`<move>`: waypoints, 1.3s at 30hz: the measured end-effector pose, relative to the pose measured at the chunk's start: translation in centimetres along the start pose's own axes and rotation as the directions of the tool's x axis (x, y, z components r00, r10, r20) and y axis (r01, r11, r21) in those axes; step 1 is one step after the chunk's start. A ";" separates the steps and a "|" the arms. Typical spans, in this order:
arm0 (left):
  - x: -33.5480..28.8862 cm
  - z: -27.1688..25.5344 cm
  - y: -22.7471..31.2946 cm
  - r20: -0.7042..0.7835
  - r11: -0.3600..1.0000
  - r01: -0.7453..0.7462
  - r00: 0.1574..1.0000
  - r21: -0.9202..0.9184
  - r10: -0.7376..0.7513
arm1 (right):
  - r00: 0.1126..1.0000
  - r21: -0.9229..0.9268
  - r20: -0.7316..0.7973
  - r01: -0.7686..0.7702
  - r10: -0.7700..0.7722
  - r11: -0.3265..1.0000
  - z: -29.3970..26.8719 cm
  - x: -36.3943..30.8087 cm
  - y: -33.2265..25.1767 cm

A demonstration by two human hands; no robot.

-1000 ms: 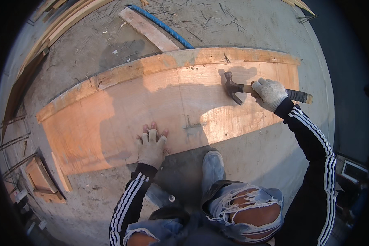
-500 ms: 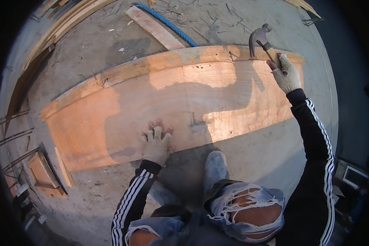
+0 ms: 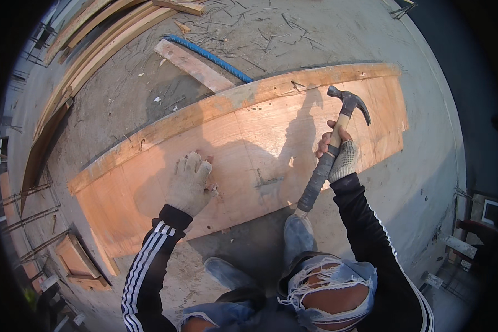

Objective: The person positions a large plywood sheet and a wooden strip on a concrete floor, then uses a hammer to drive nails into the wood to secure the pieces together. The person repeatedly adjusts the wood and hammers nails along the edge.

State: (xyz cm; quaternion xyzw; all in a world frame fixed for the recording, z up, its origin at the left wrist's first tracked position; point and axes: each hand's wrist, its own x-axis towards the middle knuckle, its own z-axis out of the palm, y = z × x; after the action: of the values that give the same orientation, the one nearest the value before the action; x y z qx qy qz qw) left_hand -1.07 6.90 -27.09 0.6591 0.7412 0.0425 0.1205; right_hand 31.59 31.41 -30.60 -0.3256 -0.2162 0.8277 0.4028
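Note:
A claw hammer (image 3: pixel 319 180) is gripped in my right hand (image 3: pixel 343 155), which wears a fingerless knit glove. The fingers wrap the wooden handle below the dark head; the grey-taped end slants down above my shoe. Under both hands lies a long plywood panel (image 3: pixel 243 188) with a wooden batten (image 3: pixel 177 122) along its far edge. My left hand (image 3: pixel 189 183), gloved likewise, is over the panel's left-middle part, thumb apart from the slightly bent fingers. Whether it touches the wood I cannot tell. Bent nails (image 3: pixel 297 85) stick out of the batten.
Beyond the batten lie a short board (image 3: pixel 193 66) and a blue ribbed bar (image 3: pixel 210 57). Loose nails (image 3: pixel 260 39) litter the concrete floor (image 3: pixel 110 133). Long timbers (image 3: pixel 102 58) are stacked at far left; a small wooden frame (image 3: pixel 82 260) rests at near left.
My right hand has brought the hammer nearer and leftward from the panel's far right, and the hammer head has turned. My left hand has shifted left and farther away, its fingers less spread.

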 end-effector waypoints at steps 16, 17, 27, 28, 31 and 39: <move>17.0 0.6 -5.9 0.036 0.974 0.154 0.986 0.165 -0.162 | 0.916 0.391 -0.390 0.070 0.096 0.918 4.3 3.2 6.4; 17.0 0.5 -6.0 0.018 0.980 0.132 0.991 0.150 -0.136 | 0.949 0.367 -0.264 -0.066 0.172 0.928 5.0 3.4 6.2; 16.7 0.2 -5.9 -0.064 0.989 0.120 0.991 0.086 -0.114 | 0.841 0.175 -0.541 0.125 -0.010 0.977 6.9 2.2 7.1; 16.7 0.2 -5.9 -0.058 0.989 0.120 0.992 0.085 -0.115 | 0.892 0.229 -0.452 0.090 0.024 0.969 6.5 2.7 7.5; 16.8 0.0 -5.8 -0.051 0.990 0.114 0.993 0.080 -0.110 | 0.967 0.382 -0.046 -0.214 0.250 0.899 5.3 3.2 7.5; 16.6 -0.2 -5.7 -0.018 0.987 0.147 0.989 0.072 -0.146 | 0.878 0.310 -0.474 0.097 0.066 0.946 5.1 2.4 6.8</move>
State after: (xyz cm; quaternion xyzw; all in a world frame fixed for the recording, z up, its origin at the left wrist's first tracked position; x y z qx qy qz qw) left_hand -8.32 22.53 -30.22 0.6066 0.7893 0.0106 0.0943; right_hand 23.26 28.89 -32.15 -0.4471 0.0264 0.7424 0.4982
